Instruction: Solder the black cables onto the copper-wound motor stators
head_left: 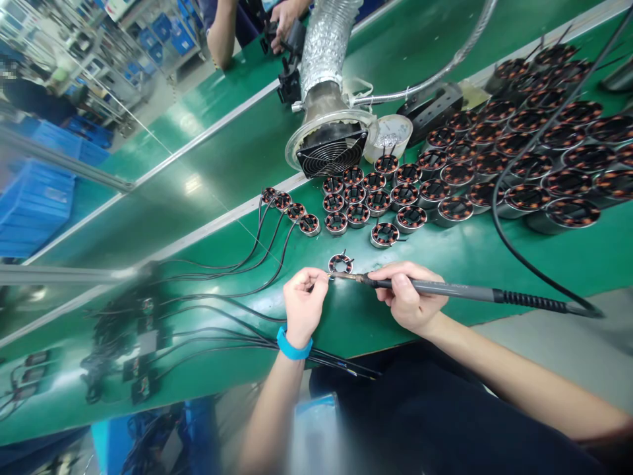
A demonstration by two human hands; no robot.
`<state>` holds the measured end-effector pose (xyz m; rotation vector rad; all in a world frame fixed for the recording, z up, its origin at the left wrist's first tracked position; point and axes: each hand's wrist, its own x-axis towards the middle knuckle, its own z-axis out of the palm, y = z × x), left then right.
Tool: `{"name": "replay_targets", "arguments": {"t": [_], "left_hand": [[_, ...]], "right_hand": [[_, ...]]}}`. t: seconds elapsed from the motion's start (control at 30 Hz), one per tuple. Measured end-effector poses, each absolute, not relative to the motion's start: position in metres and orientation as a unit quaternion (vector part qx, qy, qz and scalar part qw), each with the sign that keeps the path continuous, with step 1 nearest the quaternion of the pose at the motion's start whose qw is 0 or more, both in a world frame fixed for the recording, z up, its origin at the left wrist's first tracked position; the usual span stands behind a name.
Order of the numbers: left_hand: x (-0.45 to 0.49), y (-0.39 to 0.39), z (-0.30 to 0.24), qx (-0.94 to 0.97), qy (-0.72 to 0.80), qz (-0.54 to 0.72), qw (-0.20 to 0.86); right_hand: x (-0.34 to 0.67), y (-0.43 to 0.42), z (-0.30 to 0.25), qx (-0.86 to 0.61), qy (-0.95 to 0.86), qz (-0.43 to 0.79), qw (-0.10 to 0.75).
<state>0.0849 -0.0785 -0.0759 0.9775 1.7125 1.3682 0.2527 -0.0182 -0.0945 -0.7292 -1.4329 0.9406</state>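
My right hand (408,297) is closed round a grey soldering iron (445,289), held like a pen, its tip pointing left. The tip meets a small copper-wound stator (341,263) lying on the green bench (469,257). My left hand (304,303), with a blue wristband, is pinched on something thin at the iron's tip, right beside the stator; I cannot make out what it is. The iron's black cord (524,260) loops up to the right.
Several rows of stators (445,191) fill the bench behind. A fume extractor fan (331,152) with a foil duct stands at centre back, a white tub (393,135) beside it. Stators with black leads (257,251) lie left. Another person's hands (281,20) work at the top.
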Motion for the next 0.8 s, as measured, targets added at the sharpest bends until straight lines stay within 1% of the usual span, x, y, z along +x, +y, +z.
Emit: {"name": "replay_targets", "arguments": {"t": [0.13,0.3,0.53,0.67,0.8], "left_hand": [[0.0844,-0.0790,-0.0761,0.381,0.666,0.530,0.361],[0.0848,-0.0796,-0.0772,0.379,0.668,0.528,0.362],[0.0841,-0.0781,-0.0772,0.381,0.675,0.522,0.357],[0.0837,-0.0782,-0.0768,0.381,0.678,0.518,0.356],[0.0841,-0.0783,-0.0761,0.381,0.676,0.519,0.358]], "right_hand": [[0.2533,-0.0190,-0.0962,-0.318,-0.604,0.413,0.603],[0.2528,-0.0189,-0.0979,-0.311,-0.569,0.425,0.632],[0.2501,-0.0179,-0.0992,-0.299,-0.561,0.410,0.654],[0.2504,-0.0198,-0.1006,-0.334,-0.568,0.395,0.640],[0.2508,-0.0181,-0.0956,-0.345,-0.619,0.356,0.610]]}}
